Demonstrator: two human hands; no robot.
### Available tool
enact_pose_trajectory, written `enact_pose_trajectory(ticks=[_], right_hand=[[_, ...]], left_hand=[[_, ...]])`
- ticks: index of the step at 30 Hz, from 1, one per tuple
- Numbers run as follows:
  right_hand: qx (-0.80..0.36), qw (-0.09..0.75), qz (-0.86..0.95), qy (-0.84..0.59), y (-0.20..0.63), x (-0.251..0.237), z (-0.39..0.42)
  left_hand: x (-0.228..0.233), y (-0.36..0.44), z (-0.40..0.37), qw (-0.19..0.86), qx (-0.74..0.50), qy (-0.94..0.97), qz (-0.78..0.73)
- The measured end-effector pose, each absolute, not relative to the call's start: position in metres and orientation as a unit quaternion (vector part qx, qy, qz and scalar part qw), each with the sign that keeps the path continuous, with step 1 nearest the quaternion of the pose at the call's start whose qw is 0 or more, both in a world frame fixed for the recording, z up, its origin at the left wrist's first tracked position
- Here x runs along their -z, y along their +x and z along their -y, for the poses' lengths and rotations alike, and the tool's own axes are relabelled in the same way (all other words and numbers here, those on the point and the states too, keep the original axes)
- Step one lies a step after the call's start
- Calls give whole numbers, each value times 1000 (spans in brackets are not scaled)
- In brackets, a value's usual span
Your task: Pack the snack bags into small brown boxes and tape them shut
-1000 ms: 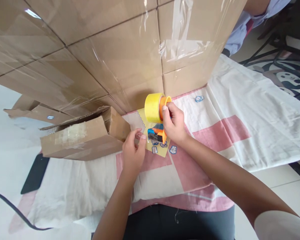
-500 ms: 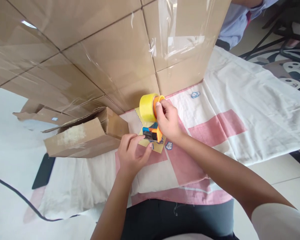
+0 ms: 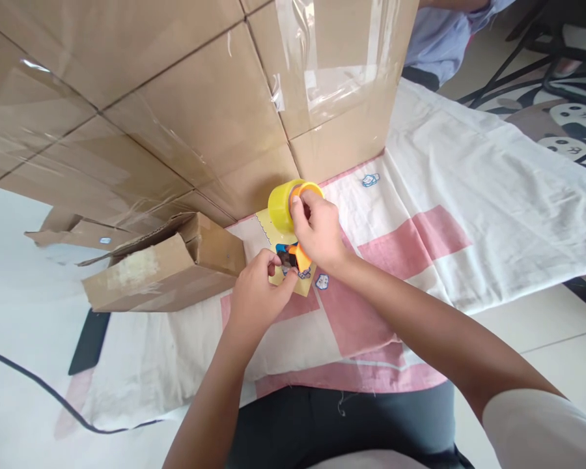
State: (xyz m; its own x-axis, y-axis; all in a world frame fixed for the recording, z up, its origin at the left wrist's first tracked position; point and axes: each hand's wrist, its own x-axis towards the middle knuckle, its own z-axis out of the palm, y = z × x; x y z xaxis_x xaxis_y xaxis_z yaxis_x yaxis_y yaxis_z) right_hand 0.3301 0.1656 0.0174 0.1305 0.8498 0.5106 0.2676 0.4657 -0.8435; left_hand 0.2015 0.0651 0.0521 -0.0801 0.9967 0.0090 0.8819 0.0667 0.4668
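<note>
The right hand (image 3: 317, 231) is closed around an orange tape dispenser (image 3: 300, 255) carrying a yellow tape roll (image 3: 280, 207), held just above the pink-and-white cloth (image 3: 420, 215) near the foot of the large taped cardboard box (image 3: 200, 98). The left hand (image 3: 258, 296) pinches at the dispenser's near end with thumb and fingers; what it holds there cannot be made out. A small open carton (image 3: 156, 270) lies just left of the hands.
</note>
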Motion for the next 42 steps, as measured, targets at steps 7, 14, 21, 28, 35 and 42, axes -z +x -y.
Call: enact_pose_trajectory(ticks=[7, 14, 21, 28, 35, 42], right_hand=[[-195, 604, 636, -439, 331, -21, -162], [-181, 599, 651, -428, 330, -23, -158], [-175, 594, 667, -414, 328, -22, -155], [-161, 609, 648, -427, 329, -23, -154], [-168, 613, 645, -423, 330, -24, -154], [-175, 614, 639, -429, 331, -23, -156]], left_hand=[[-47, 206, -68, 228, -206, 613, -728], [-42, 202, -66, 293, -245, 583, -717], [-39, 198, -64, 319, -222, 588, -709], [-38, 213, -59, 225, -262, 579, -739], [-34, 217, -58, 214, -307, 581, -723], [-35, 212, -59, 200, -312, 594, -714]])
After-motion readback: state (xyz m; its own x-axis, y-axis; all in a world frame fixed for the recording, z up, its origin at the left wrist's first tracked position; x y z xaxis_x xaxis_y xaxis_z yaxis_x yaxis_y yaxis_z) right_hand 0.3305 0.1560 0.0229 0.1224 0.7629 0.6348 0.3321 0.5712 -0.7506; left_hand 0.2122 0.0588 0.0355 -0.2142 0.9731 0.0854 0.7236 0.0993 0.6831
